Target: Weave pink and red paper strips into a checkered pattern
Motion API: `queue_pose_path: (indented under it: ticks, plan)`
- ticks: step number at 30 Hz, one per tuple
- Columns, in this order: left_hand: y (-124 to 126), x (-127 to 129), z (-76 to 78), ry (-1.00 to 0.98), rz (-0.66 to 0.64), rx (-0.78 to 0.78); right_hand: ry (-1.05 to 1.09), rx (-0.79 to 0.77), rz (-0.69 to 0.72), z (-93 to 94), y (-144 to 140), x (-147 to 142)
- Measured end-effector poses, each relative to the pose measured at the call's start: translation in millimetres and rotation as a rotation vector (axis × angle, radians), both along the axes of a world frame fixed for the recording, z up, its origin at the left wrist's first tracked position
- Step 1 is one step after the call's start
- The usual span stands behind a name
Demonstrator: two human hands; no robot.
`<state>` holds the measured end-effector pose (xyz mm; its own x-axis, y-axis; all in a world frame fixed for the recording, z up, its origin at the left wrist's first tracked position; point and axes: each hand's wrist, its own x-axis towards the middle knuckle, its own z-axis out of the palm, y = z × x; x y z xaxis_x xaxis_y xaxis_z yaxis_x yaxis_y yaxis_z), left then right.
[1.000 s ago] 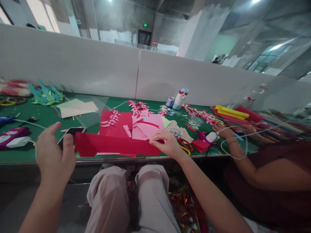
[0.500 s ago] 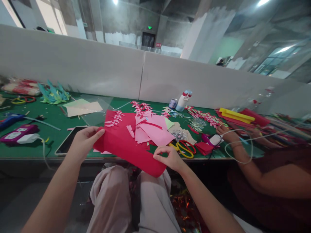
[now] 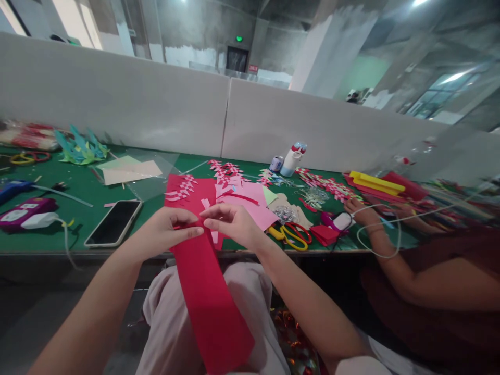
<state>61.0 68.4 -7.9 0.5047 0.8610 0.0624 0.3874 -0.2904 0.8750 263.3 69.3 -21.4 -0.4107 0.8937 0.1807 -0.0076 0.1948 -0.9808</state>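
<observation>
A long sheet of red paper (image 3: 213, 302) hangs from my hands over the table's front edge and across my lap. My left hand (image 3: 172, 234) pinches its upper end between thumb and fingers. Close against it, my right hand (image 3: 232, 224) has its thumb and forefinger together at the same end; the exact grip is partly hidden. Behind the hands lie another red sheet (image 3: 195, 187), pink paper sheets (image 3: 255, 208) and woven pink-and-red paper strips (image 3: 226, 172). Yellow-and-red-handled scissors (image 3: 292, 237) rest to the right of my right hand.
A smartphone (image 3: 114, 224) and a purple device with a white plug (image 3: 29, 214) lie at left. A white bottle (image 3: 294, 159) and a can (image 3: 276, 164) stand before the partition (image 3: 167, 104). At right, a co-worker's hand (image 3: 365, 212) works near a looped white cable (image 3: 398, 234).
My hands have come together at one end of the red paper. The sheet has turned from lying across between them to hanging lengthwise toward me. The phone is more exposed.
</observation>
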Motion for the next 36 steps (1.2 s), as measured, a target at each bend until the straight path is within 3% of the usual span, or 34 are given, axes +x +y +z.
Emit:
queue_pose_path:
  ticks: [11, 18, 22, 27, 36]
  plan:
    - [-21.2, 2.2, 13.4, -0.090, 0.053, 0.024, 0.137, -0.006, 0.035, 16.6, -10.5, 1.3]
    - [-24.9, 4.0, 6.8, -0.220, 0.127, -0.074, 0.150, 0.082, 0.068, 23.6, -16.9, 0.9]
    - [-25.6, 4.6, 4.8, -0.215, 0.141, -0.045, 0.142, 0.121, 0.056, 23.8, -18.9, 1.7]
    - [-24.3, 3.1, 8.0, -0.133, 0.133, 0.000, 0.104, 0.001, 0.076, 20.3, -16.8, 4.6]
    - [-23.9, 6.3, 4.4, -0.241, 0.189, -0.157, 0.134, 0.031, 0.011, 13.4, -14.4, 2.2]
